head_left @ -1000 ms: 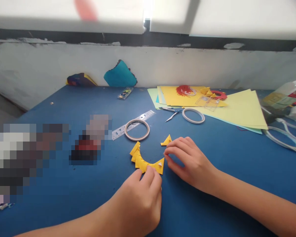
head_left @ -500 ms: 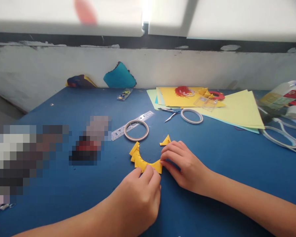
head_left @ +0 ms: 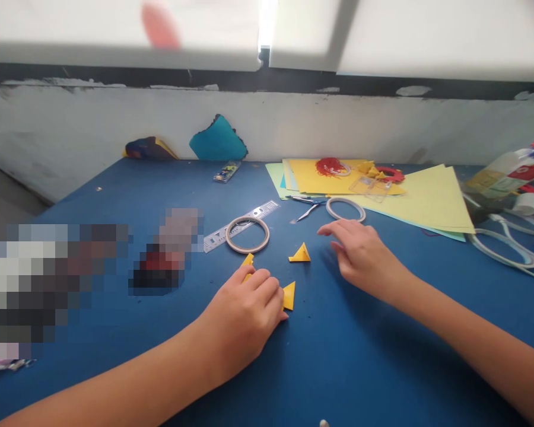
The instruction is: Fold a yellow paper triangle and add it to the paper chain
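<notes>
My left hand [head_left: 254, 314] is closed over a curved chain of folded yellow paper pieces [head_left: 289, 296]. Only the chain's right end and a bit of its upper left end show; my fingers cover the middle. A single folded yellow paper piece [head_left: 301, 254] lies on the blue table just beyond. To its right, my right hand [head_left: 360, 255] hovers with fingers apart, holding nothing. A roll of tape [head_left: 248, 251] rests partly on a clear ruler [head_left: 213, 240] behind the chain.
A compass [head_left: 309, 210] and a second tape roll [head_left: 346, 218] lie past my right hand. Coloured paper sheets [head_left: 431, 201] are at the back, bearing red thread [head_left: 329, 166]. Rightward are a glue bottle [head_left: 507, 169] and a white cable [head_left: 502, 248]. A pixelated patch covers the left.
My right hand has let go of the chain's right end and moved up and right, its fingers opening. My left hand has shifted forward and left, covering more of the chain.
</notes>
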`<action>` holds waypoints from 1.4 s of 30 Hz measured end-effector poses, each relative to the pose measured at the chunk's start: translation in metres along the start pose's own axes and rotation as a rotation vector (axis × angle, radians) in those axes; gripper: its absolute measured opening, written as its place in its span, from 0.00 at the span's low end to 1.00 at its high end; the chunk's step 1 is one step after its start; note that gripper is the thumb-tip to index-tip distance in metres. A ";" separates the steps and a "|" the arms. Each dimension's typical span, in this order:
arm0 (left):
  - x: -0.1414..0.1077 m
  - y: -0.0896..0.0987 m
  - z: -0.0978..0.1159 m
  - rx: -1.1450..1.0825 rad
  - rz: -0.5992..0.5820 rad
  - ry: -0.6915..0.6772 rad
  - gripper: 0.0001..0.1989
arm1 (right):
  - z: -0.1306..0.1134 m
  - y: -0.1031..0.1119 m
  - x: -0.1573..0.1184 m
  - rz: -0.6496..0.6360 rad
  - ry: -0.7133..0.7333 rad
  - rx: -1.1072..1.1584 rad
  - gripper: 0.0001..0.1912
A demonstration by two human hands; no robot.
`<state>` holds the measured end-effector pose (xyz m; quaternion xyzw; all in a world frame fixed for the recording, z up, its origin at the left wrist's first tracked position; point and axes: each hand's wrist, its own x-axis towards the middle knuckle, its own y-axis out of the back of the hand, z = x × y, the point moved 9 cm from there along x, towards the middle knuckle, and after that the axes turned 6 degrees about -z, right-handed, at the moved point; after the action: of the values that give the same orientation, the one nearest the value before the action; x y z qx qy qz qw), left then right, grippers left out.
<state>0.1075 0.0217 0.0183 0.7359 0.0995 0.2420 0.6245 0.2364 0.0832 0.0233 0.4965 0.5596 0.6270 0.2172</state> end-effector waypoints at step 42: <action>-0.013 -0.034 -0.060 -1.619 0.146 0.798 0.10 | -0.031 -0.026 -0.007 -0.510 -0.019 0.864 0.11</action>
<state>0.0726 0.0752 -0.0118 -0.0627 0.0610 0.5142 0.8532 0.2048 0.0698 0.0011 0.3941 0.8697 0.2605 0.1431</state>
